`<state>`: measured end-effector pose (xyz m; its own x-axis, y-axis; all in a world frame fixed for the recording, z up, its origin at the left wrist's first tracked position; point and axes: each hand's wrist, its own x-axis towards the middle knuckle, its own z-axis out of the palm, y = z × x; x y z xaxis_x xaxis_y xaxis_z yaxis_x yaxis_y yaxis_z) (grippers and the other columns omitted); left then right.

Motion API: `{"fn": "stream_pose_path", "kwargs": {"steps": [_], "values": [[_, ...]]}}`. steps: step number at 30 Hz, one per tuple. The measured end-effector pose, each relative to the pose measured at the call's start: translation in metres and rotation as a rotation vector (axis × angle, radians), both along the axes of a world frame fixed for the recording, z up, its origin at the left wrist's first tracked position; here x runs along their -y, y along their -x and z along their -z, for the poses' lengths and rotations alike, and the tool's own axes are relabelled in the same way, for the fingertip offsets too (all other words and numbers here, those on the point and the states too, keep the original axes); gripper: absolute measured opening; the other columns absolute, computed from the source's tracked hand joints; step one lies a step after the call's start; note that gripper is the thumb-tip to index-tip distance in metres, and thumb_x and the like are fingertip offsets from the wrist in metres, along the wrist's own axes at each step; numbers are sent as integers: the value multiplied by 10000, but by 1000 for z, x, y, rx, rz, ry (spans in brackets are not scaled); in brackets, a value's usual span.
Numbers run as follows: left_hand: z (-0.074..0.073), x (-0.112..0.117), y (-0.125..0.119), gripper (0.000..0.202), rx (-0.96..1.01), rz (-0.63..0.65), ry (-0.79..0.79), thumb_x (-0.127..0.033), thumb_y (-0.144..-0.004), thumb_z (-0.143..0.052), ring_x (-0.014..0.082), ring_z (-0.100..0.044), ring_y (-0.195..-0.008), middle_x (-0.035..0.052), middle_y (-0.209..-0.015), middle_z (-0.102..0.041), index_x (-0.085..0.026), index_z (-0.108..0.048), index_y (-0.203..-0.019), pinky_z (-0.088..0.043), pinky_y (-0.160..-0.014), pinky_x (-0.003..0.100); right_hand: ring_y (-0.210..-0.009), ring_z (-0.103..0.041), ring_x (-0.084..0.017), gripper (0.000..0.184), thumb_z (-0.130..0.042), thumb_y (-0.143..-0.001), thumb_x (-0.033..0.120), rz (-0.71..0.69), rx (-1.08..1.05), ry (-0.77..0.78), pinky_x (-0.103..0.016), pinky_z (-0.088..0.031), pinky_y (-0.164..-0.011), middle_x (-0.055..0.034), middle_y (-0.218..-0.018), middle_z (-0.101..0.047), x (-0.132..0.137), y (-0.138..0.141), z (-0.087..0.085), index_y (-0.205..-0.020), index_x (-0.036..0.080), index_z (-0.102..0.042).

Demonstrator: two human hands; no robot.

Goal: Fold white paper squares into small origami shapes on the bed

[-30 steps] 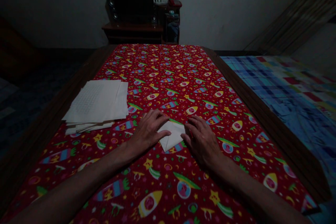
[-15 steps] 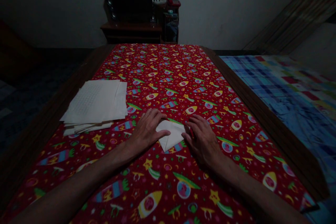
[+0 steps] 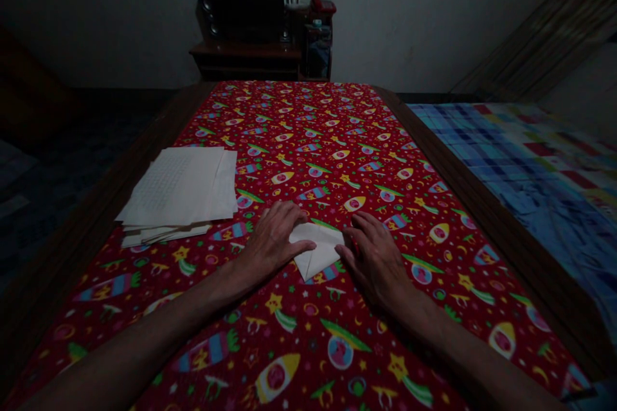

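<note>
A small piece of folded white paper [image 3: 318,248] lies on the red patterned tablecloth [image 3: 284,170], its lower corner pointing toward me. My left hand [image 3: 276,234] grips its left side, thumb across the top and fingertips curled at the far edge. At the right corner, the thumb and curled fingers of my right hand [image 3: 376,253] pinch the paper's edge. Parts of the paper's left and right ends are hidden by my hands.
A stack of paper sheets [image 3: 186,186], the top one bearing faint writing, rests at the left. Beyond the table stand a dark monitor [image 3: 243,0] and a red telephone [image 3: 322,6]. A blue checked bedspread [image 3: 486,167] spreads at the right.
The whole view has shifted slightly, so everything appears a little further right. My hands and the folded paper keep nearly the same arrangement.
</note>
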<state>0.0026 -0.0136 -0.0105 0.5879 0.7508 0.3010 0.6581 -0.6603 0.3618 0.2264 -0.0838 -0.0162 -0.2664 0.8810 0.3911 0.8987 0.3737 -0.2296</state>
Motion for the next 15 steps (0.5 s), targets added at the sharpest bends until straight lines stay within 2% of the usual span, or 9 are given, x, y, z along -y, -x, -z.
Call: {"fn": "stream_pose_path", "kwargs": {"steps": [5, 11, 15], "values": [[0, 1, -1, 392, 12, -12, 8, -414, -719, -711, 233, -485, -922, 42, -974, -553, -189, -480, -942, -409, -795, 381, -1231, -410, -304, 151, -521, -861, 306, -6, -34, 17, -499, -413, -962, -159, -1241, -525, -1, -1, 1, -918, 173, -564], [-3, 3, -1, 304, 50, 25, -28, -352, -721, -721, 237, -483, -972, 58, -1049, -551, -190, -530, -894, -409, -818, 379, -1198, -443, -279, 352, -528, -864, 296, -62, -89, -46, -478, -419, -962, -143, -1227, -539, -4, -2, 3, -1191, 166, -507], [-5, 5, 0, 222, 92, 32, -46, -275, -712, -733, 225, -497, -944, 44, -996, -568, -186, -555, -809, -394, -799, 360, -1082, -499, -260, 353, -565, -848, 287, -128, -125, -81, -432, -467, -877, -120, -1079, -590, -6, -1, 1, -1177, 166, -522]]}}
